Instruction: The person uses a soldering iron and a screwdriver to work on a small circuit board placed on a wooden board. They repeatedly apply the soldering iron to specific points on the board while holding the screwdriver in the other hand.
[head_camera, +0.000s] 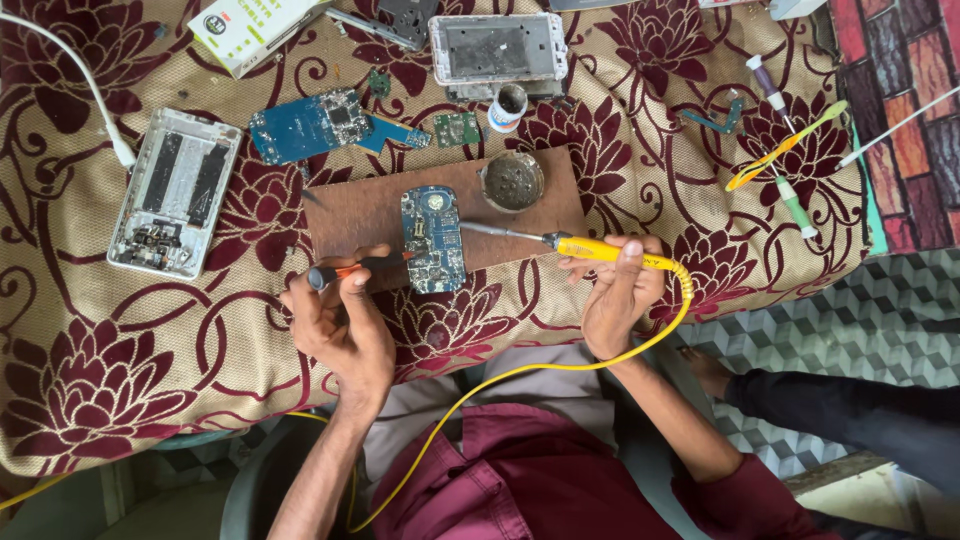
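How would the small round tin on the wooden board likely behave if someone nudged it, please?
The round tin looks shallow and wide, so it would probably slide rather than tip. It seems small and light. On the flat wooden board it should move easily.

I see one package: a white rectangular carton (250, 30) with green print and a round dark logo, lying tilted at the top left edge of the cloth, partly cut off by the frame. No signs. No lit screens; I can't tell whether the opened phone shells hold display panels.
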